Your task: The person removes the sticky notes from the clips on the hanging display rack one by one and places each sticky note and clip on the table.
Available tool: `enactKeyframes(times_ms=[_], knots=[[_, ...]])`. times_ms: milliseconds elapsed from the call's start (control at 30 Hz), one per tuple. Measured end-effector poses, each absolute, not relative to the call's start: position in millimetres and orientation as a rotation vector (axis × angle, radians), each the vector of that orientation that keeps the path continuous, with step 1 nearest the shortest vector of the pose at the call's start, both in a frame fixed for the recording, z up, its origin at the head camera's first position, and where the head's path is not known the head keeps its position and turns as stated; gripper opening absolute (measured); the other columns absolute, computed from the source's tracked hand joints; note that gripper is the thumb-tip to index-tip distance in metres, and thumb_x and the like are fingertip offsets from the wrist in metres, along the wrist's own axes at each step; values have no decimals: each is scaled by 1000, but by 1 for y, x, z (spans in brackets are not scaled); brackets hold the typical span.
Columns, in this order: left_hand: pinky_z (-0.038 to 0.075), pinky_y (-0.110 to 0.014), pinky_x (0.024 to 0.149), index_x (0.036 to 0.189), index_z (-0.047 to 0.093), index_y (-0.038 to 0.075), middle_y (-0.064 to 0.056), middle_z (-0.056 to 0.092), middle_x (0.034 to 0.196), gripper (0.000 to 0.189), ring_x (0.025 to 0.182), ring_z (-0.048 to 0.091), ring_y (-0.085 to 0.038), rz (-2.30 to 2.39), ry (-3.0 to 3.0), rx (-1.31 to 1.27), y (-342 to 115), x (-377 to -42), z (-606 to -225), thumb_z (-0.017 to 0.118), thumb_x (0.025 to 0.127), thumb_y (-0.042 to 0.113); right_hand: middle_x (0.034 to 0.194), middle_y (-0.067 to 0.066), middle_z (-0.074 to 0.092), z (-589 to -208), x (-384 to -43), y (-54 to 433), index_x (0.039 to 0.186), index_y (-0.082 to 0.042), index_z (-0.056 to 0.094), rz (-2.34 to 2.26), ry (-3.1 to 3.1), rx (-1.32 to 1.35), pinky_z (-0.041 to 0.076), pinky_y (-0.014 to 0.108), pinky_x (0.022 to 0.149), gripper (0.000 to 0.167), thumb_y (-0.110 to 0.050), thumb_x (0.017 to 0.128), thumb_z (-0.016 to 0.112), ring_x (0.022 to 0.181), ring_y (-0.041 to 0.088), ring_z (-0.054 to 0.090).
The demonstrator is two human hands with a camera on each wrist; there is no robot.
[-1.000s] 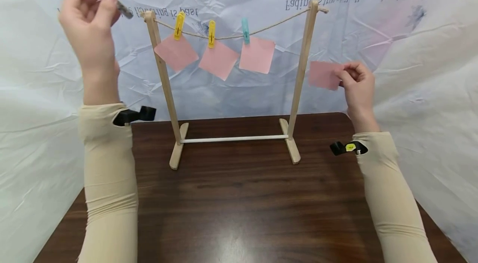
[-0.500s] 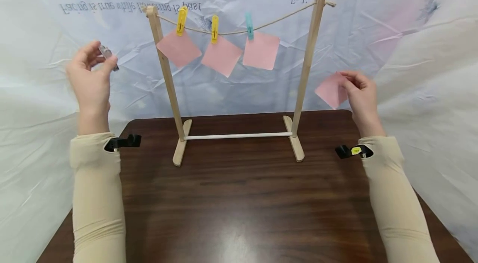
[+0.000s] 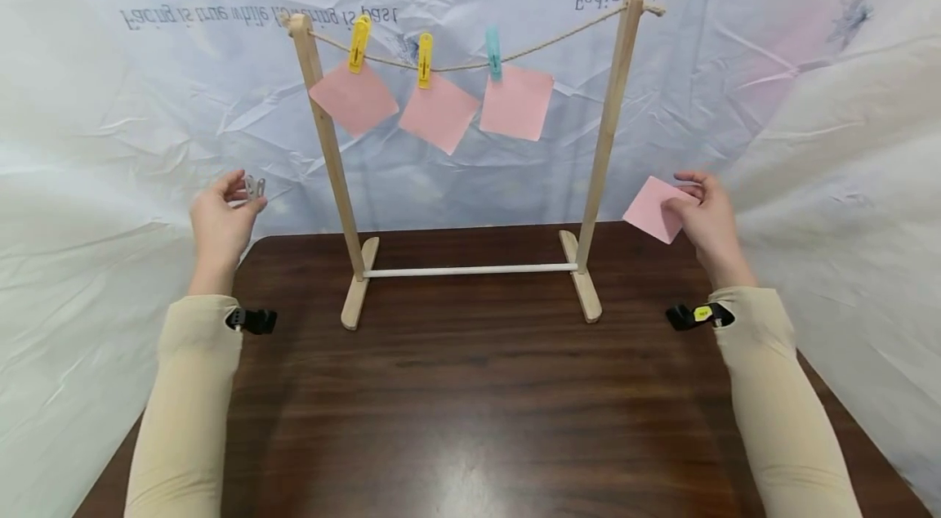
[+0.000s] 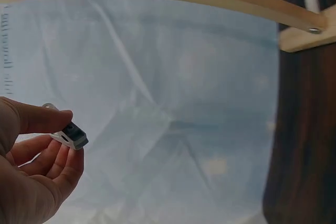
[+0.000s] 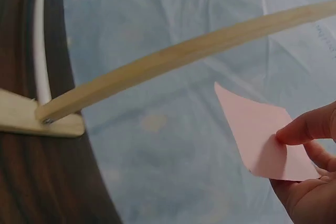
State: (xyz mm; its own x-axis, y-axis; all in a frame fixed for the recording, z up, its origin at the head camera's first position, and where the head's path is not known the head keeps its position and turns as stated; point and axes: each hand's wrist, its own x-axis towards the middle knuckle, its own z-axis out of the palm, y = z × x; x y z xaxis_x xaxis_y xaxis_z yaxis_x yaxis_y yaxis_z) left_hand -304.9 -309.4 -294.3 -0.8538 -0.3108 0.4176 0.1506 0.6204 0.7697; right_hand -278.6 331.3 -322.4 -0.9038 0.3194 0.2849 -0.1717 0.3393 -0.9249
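At middle left, the left hand [image 3: 220, 230] pinched a clip [image 3: 254, 188]; middle right, the right hand [image 3: 713, 228] pinched paper [image 3: 650, 209], which slackening could drop.

Desk [image 3: 456, 395]: lower half of the frame, before the backdrop [image 3: 456, 195].
Left post [image 3: 331, 158]: on the desk's far part, left of centre.
Right post [image 3: 612, 122]: opposite, right of centre.
Rod [image 3: 470, 270]: low between the posts.
Cord [image 3: 566, 34]: strung between the post tops, upper middle of the frame.
Left clip [image 3: 359, 44]: on the cord, left sheet [image 3: 354, 100] below, partly before the left post.
Middle clip [image 3: 425, 60]: on the cord, middle sheet [image 3: 439, 113] below.
Right clip [image 3: 493, 52]: on the cord, right sheet [image 3: 517, 103] below.
Left hand [image 3: 220, 224]: left of the left post, held clip [image 3: 255, 188] in it.
Right hand [image 3: 711, 230]: right of the right post, held sheet [image 3: 650, 209] in it.
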Motion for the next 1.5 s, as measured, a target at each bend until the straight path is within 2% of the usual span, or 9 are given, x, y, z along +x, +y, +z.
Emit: enactKeyframes(times_ms=[167, 300, 400, 600, 767, 900, 1167, 1300, 1500], knots=[[45, -11, 80, 146, 48, -4, -23, 60, 136, 57, 113, 60, -34, -1106, -2407, 113, -314, -308, -318, 68, 93, 6, 97, -4, 57, -335, -281, 336, 151, -5, 38, 1516, -2321, -167, 49, 17, 64, 61, -8, 96, 64, 75, 5, 56], [41, -8, 72, 143, 50, -9, -29, 61, 130, 55, 110, 62, -40, -1079, -2443, 76, -314, -313, -335, 68, 92, 3, 94, -5, 62, -348, -285, 342, 151, -6, 37, 1525, -2376, -176, 51, 19, 63, 62, -14, 97, 67, 74, 6, 59], [39, -11, 70, 141, 51, -10, -32, 62, 127, 54, 109, 63, -43, -1059, -2477, 70, -313, -315, -346, 68, 92, 3, 101, 1, 64, -360, -288, 347, 149, -6, 40, 1530, -2431, -196, 52, 21, 61, 60, -19, 97, 68, 73, 6, 60], [51, -38, 81, 144, 46, -11, -35, 60, 126, 55, 110, 61, -46, -1088, -2557, 68, -307, -317, -367, 66, 95, 5, 128, 23, 54, -385, -296, 356, 145, 2, 44, 1475, -2552, -257, 51, 21, 62, 57, -25, 98, 65, 74, 5, 57], [51, -56, 88, 143, 46, -13, -36, 61, 122, 54, 106, 62, -47, -1033, -2618, 80, -305, -319, -390, 65, 96, 6, 134, 31, 49, -407, -304, 355, 143, 4, 45, 1411, -2644, -250, 51, 28, 66, 51, -22, 101, 57, 90, 24, 57], [54, -55, 84, 145, 45, -11, -34, 60, 127, 55, 105, 63, -46, -997, -2686, 110, -303, -320, -411, 64, 98, 8, 136, 33, 48, -422, -311, 352, 137, 7, 49, 1315, -2690, -211, 46, 34, 75, 45, -17, 99, 55, 103, 38, 52], [54, -54, 81, 142, 45, -16, -37, 57, 127, 55, 104, 62, -47, -963, -2809, 97, -307, -319, -438, 64, 96, 6, 135, 36, 47, -437, -318, 353, 129, 8, 52, 1165, -2772, -147, 42, 54, 92, 40, -15, 97, 58, 113, 46, 48], [56, -49, 77, 141, 45, -16, -37, 59, 122, 55, 100, 63, -45, -963, -2866, 102, -308, -319, -444, 64, 96, 7, 141, 38, 43, -441, -322, 355, 132, 10, 51, 1148, -2813, -138, 35, 63, 104, 42, -14, 98, 60, 125, 51, 43], [57, -47, 78, 141, 44, -18, -38, 55, 129, 56, 107, 63, -46, -1001, -2926, 121, -305, -321, -451, 65, 95, 5, 146, 38, 38, -451, -328, 352, 135, 10, 51, 1170, -2867, -167, 31, 67, 108, 44, -15, 100, 60, 133, 55, 36]])
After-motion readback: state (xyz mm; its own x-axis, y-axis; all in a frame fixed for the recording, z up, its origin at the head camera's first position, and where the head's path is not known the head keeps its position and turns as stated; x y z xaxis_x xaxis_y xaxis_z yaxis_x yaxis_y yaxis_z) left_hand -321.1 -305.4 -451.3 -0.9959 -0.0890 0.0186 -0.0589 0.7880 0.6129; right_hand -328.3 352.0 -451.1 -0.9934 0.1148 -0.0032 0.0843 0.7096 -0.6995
